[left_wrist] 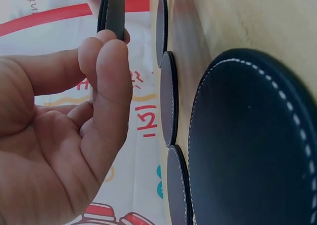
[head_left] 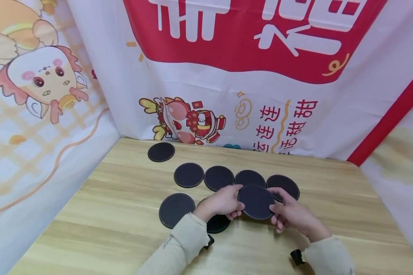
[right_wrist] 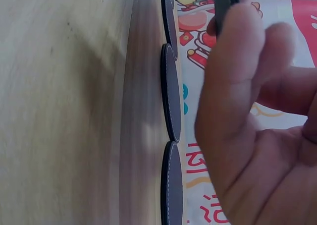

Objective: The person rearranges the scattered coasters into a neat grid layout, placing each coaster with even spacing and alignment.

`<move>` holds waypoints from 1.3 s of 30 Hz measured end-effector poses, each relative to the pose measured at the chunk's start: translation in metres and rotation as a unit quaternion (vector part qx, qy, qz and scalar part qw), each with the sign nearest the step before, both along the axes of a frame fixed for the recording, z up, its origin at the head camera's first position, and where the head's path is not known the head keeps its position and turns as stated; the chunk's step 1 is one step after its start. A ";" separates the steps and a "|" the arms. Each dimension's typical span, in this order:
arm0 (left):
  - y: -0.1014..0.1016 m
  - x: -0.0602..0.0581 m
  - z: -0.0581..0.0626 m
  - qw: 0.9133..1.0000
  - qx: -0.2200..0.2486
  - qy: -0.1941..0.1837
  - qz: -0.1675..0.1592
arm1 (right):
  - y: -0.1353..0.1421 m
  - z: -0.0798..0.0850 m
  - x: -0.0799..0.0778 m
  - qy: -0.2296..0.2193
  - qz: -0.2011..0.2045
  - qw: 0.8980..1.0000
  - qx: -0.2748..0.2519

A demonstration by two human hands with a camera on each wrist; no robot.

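Both hands hold one round black coaster (head_left: 256, 202) with a stitched rim, raised above the table. My left hand (head_left: 223, 200) pinches its left edge between thumb and fingers. On the opposite edge, my right hand (head_left: 294, 214) pinches it the same way. Edge-on, the held coaster (left_wrist: 115, 14) shows at the top of the left wrist view. Behind it lies a row of several coasters, among them one (head_left: 250, 177) partly covered by the held one and one (head_left: 285, 187) behind the right hand's fingers. Under the left wrist, another coaster (head_left: 218, 225) is partly hidden.
Left of the left forearm a coaster (head_left: 177, 210) lies flat, and a single one (head_left: 161, 152) sits near the back left corner. The wooden table (head_left: 99, 214) meets a printed cloth (head_left: 199, 84) at the back. Another cloth (head_left: 27, 160) hangs along the left.
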State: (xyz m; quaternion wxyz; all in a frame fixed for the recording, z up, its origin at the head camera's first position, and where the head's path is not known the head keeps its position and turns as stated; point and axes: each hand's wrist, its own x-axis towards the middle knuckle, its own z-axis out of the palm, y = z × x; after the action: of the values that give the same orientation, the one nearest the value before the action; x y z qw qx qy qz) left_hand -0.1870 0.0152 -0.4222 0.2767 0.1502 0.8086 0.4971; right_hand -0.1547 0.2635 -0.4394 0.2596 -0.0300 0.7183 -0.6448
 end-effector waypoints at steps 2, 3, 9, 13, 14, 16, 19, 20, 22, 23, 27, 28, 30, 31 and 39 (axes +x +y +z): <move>0.000 0.005 -0.004 1.000 -0.012 0.003 -0.002 | -0.001 -0.003 0.003 -0.010 0.004 1.000 0.006; -0.001 0.007 -0.005 1.000 -0.016 0.002 -0.004 | -0.002 -0.005 0.004 -0.015 0.005 1.000 0.010; -0.003 0.015 -0.010 0.999 -0.032 0.008 -0.016 | -0.005 -0.010 0.011 -0.024 0.009 0.999 0.023; -0.006 0.014 -0.009 0.998 -0.055 0.016 -0.025 | -0.007 -0.012 0.012 -0.026 0.019 0.999 0.026; -0.007 0.014 -0.010 0.998 -0.060 0.018 -0.029 | -0.008 -0.013 0.012 -0.027 0.022 0.999 0.028; -0.008 0.013 -0.010 0.997 -0.070 0.021 -0.035 | -0.009 -0.015 0.012 -0.032 0.029 0.999 0.031; -0.010 0.011 -0.013 0.995 -0.082 0.024 -0.044 | -0.010 -0.017 0.011 -0.039 0.036 0.998 0.036; -0.010 0.010 -0.013 0.995 -0.087 0.025 -0.046 | -0.011 -0.018 0.010 -0.039 0.037 0.998 0.038; -0.011 0.008 -0.013 0.994 -0.100 0.027 -0.048 | -0.011 -0.018 0.008 -0.039 0.040 0.998 0.039; -0.011 0.007 -0.013 0.993 -0.106 0.028 -0.048 | -0.011 -0.018 0.007 -0.039 0.040 0.998 0.039; -0.011 0.003 -0.012 0.989 -0.133 0.034 -0.053 | -0.012 -0.018 0.004 -0.042 0.042 0.997 0.044; -0.011 0.003 -0.012 0.988 -0.138 0.032 -0.054 | -0.012 -0.018 0.004 -0.042 0.042 0.997 0.047; -0.012 0.002 -0.012 0.987 -0.149 0.031 -0.059 | -0.012 -0.018 0.005 -0.042 0.043 0.997 0.053; -0.012 0.002 -0.012 0.985 -0.156 0.033 -0.061 | -0.012 -0.018 0.005 -0.042 0.044 0.997 0.057; -0.012 -0.002 -0.008 0.981 -0.173 0.045 -0.069 | -0.014 -0.016 0.006 -0.022 0.048 0.994 0.092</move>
State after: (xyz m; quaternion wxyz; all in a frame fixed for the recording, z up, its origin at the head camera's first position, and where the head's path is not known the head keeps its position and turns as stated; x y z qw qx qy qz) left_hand -0.1891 0.0034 -0.4305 0.2953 0.1772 0.8819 0.3219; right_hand -0.1489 0.2499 -0.4556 0.3073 -0.0259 0.7667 -0.5630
